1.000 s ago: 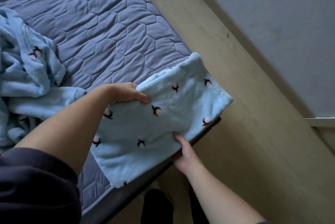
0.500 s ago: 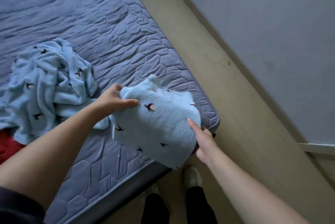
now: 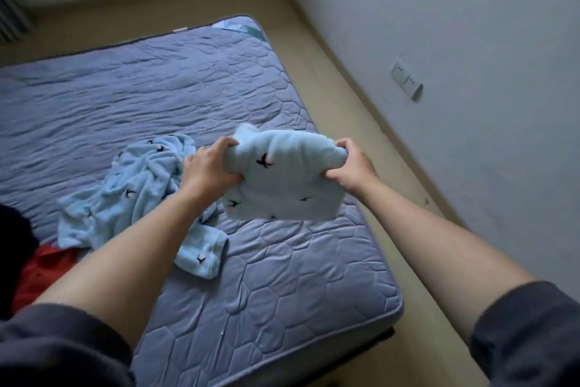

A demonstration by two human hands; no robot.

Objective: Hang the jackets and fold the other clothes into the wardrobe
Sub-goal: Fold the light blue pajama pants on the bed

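A folded light-blue fleece garment [image 3: 282, 181] with small dark bird prints is held up above the bed. My left hand [image 3: 208, 168] grips its left edge and my right hand [image 3: 351, 170] grips its right edge, fingers curled into the cloth. A second light-blue garment [image 3: 138, 195] of the same print lies crumpled on the bed to the left, one end of it reaching toward the bed's near side. No wardrobe is in view.
The bed [image 3: 157, 98] has a blue-grey quilted cover. A red cloth [image 3: 44, 270] and something dark [image 3: 12, 242] lie at the bed's left edge. Beige floor [image 3: 354, 85] runs between the bed and the white wall [image 3: 470, 26], which carries sockets [image 3: 407, 81].
The folded garment was lifted off the bed's corner and bunched smaller between both hands. My view rose, now showing the whole bed and the far floor.
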